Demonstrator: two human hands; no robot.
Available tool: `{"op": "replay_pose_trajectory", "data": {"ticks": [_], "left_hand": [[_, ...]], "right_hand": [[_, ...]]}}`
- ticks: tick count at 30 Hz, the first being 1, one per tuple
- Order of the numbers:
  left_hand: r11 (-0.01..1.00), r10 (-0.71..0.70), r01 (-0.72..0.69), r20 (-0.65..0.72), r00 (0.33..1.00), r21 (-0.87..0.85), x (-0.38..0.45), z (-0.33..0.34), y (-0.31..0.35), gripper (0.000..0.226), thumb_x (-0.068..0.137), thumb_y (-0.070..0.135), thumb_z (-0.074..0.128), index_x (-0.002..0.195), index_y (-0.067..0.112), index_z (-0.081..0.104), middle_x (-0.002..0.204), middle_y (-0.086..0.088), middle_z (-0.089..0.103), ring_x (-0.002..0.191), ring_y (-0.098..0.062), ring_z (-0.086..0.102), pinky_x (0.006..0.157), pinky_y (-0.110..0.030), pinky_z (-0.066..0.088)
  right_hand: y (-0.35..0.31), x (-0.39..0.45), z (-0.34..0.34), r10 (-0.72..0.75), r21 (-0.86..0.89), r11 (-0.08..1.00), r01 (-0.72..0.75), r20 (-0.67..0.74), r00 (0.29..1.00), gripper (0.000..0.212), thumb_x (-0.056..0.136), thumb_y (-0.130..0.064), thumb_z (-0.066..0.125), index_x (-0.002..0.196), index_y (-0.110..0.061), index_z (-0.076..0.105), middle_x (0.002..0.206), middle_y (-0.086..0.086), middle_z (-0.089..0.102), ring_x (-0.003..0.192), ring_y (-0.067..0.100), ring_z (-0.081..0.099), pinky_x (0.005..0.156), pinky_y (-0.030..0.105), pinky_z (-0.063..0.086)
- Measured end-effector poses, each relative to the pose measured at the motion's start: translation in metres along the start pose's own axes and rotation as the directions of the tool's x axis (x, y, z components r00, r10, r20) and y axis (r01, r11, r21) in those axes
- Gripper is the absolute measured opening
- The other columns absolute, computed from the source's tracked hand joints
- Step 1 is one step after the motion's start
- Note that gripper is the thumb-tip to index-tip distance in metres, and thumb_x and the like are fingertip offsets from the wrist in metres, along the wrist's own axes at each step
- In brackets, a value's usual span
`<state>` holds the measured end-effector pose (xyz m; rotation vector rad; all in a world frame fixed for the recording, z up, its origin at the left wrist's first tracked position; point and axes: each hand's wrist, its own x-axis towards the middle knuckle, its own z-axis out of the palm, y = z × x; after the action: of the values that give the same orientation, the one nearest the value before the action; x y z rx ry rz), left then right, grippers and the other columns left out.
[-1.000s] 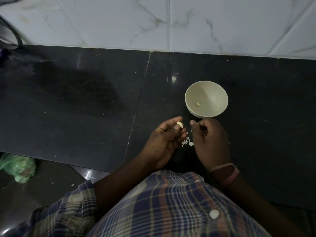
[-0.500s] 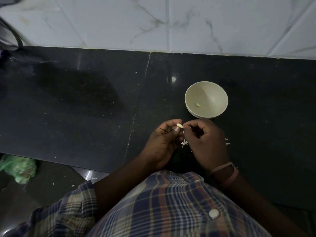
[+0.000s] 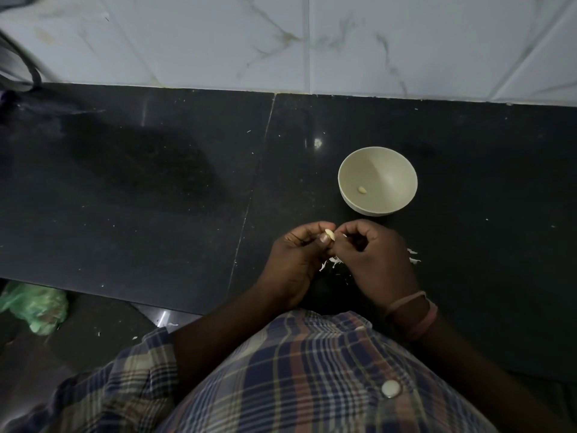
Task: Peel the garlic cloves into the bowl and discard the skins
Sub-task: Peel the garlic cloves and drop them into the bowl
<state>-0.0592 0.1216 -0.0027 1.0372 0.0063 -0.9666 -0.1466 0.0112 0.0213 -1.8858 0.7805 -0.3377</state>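
Observation:
A pale garlic clove (image 3: pixel 329 235) is pinched between the thumb and fingers of my left hand (image 3: pixel 296 260), just above the dark counter. My right hand (image 3: pixel 374 254) has its fingers curled, and its fingertips meet the clove from the right. Behind the hands stands a cream bowl (image 3: pixel 393 170) with one peeled clove (image 3: pixel 362 190) lying in it. White skin scraps (image 3: pixel 332 263) lie on the counter under and between the hands, with more scraps (image 3: pixel 413 257) to the right of my right hand.
The black stone counter (image 3: pixel 156 182) runs to a white marble-tiled wall (image 3: pixel 312 42) at the back. A green plastic bag (image 3: pixel 34 307) lies on the floor at lower left, below the counter's front edge. A dark cable (image 3: pixel 31 67) hangs at the far left.
My right hand moved left from beside the bowl and closed in on the clove in my left hand. A few skin scraps now show to its right.

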Motion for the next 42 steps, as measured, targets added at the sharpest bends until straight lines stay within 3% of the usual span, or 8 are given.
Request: {"op": "replay_pose_trajectory", "data": {"ticks": [7,11,15,21,25,30,34,42], "left_hand": [[0.999,-0.023,0.024,-0.004,1.000,0.028,-0.0010,0.0009,-0.0007,0.025,0.096,-0.008,0.051,0.102,0.005,0.072,0.093,-0.012,0.076,0.082,-0.019,0.073,0.072,-0.026,0.058],[0.998,-0.064,0.064,0.055,0.996,-0.003,-0.0013,0.0002,-0.0004,0.030,0.098,-0.003,0.049,0.112,0.008,0.073,0.108,-0.015,0.074,0.097,-0.023,0.070,0.086,-0.030,0.059],[0.996,-0.079,0.081,0.074,0.994,-0.027,-0.0003,0.0010,-0.0004,0.028,0.099,0.002,0.049,0.119,0.004,0.069,0.118,-0.020,0.070,0.108,-0.026,0.068,0.097,-0.033,0.056],[0.993,-0.096,0.100,0.076,0.993,-0.057,-0.0007,0.0048,0.0041,0.025,0.089,0.003,0.061,0.112,0.003,0.072,0.107,-0.016,0.074,0.096,-0.023,0.072,0.085,-0.028,0.059],[0.991,-0.111,0.112,0.012,0.994,-0.069,0.0001,0.0051,0.0032,0.020,0.090,-0.001,0.059,0.097,0.008,0.076,0.091,-0.010,0.074,0.082,-0.016,0.069,0.078,-0.022,0.059],[0.989,-0.118,0.120,0.025,0.993,-0.090,-0.0013,0.0030,0.0033,0.019,0.087,0.004,0.061,0.104,0.006,0.070,0.091,-0.008,0.071,0.084,-0.016,0.068,0.077,-0.024,0.059],[0.989,-0.107,0.108,0.019,0.994,-0.097,-0.0014,0.0025,0.0037,0.021,0.099,-0.002,0.049,0.105,0.006,0.067,0.086,-0.008,0.069,0.077,-0.012,0.068,0.075,-0.022,0.059],[0.994,-0.086,0.088,0.028,0.996,-0.072,-0.0014,0.0013,0.0015,0.028,0.099,-0.004,0.048,0.115,0.006,0.069,0.098,-0.009,0.074,0.085,-0.012,0.070,0.079,-0.021,0.058]], "right_hand": [[-0.0009,-0.0009,0.0007,0.086,0.055,0.995,-0.088,0.038,0.996,0.005,0.083,-0.022,0.072,0.079,-0.020,0.072,0.069,-0.001,0.071,0.063,0.010,0.064,0.059,0.024,0.052],[-0.0025,-0.0029,0.0038,0.170,0.192,0.965,-0.177,0.052,0.984,0.007,0.086,-0.021,0.071,0.080,-0.015,0.070,0.070,0.004,0.071,0.056,0.008,0.060,0.057,0.028,0.048],[-0.0002,-0.0020,0.0044,0.189,0.215,0.958,-0.189,0.018,0.982,0.006,0.087,-0.017,0.069,0.083,-0.014,0.069,0.069,0.004,0.071,0.056,0.009,0.060,0.058,0.029,0.047],[0.0000,-0.0016,0.0044,0.186,0.228,0.956,-0.186,0.024,0.982,0.008,0.089,-0.022,0.068,0.086,-0.015,0.068,0.070,0.002,0.069,0.057,0.008,0.059,0.057,0.028,0.047],[0.0049,0.0011,0.0049,0.225,0.237,0.949,-0.206,-0.054,0.973,0.009,0.095,-0.016,0.060,0.090,-0.012,0.066,0.067,-0.004,0.065,0.058,0.006,0.058,0.061,0.029,0.046],[0.0056,0.0019,0.0024,0.218,0.263,0.944,-0.197,-0.054,0.974,0.009,0.098,-0.020,0.059,0.094,-0.018,0.067,0.073,-0.003,0.067,0.066,0.010,0.062,0.066,0.036,0.054],[0.0013,-0.0024,-0.0004,0.139,0.295,0.945,-0.139,0.020,0.990,0.014,0.099,-0.014,0.060,0.105,-0.017,0.072,0.085,0.000,0.074,0.069,0.007,0.067,0.064,0.026,0.055],[0.0053,-0.0028,-0.0009,0.050,0.180,0.982,-0.049,0.003,0.999,0.008,0.091,-0.012,0.071,0.095,-0.017,0.076,0.084,-0.001,0.074,0.067,0.009,0.069,0.064,0.024,0.054]]}}
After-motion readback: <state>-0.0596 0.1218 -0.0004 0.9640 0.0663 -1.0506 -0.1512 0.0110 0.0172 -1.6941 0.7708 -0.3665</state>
